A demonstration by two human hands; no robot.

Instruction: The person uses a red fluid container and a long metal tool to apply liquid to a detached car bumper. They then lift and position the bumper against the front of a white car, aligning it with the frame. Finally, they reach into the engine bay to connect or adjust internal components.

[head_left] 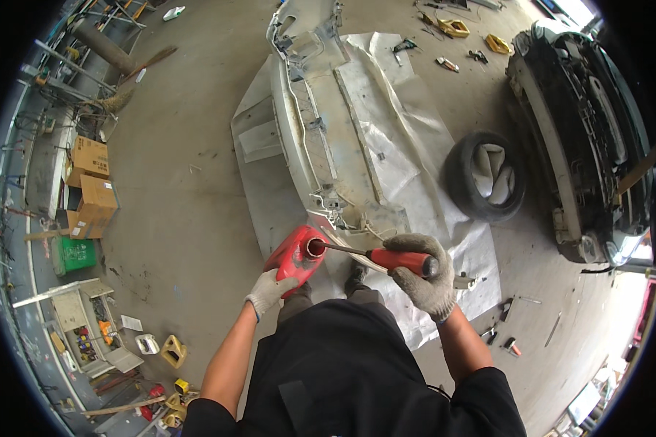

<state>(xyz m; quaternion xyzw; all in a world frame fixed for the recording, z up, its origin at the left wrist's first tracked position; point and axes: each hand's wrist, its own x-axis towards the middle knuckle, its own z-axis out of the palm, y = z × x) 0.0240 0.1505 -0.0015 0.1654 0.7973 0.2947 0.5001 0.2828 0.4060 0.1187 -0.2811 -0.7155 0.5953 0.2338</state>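
My left hand [272, 290], in a pale knitted glove, is closed on a red plastic jug [290, 256] and tilts it so its round open mouth faces right. In my gloved right hand [423, 280] is a screwdriver [401, 260] with a red and black handle, the fingers wrapped around it. Its metal shaft points left, and the tip is at the jug's mouth; how far in it reaches I cannot tell. Just beyond both hands lies a long pale car bumper [291, 124] on a silvery sheet [444, 255].
A tire [485, 176] with crumpled material inside lies right of the bumper. Farther right stands a dark car front assembly [583, 138]. Cardboard boxes [95, 207], a green bin [74, 255] and an open toolbox [87, 324] line the left wall. Scattered tools [510, 342] lie on the floor at right.
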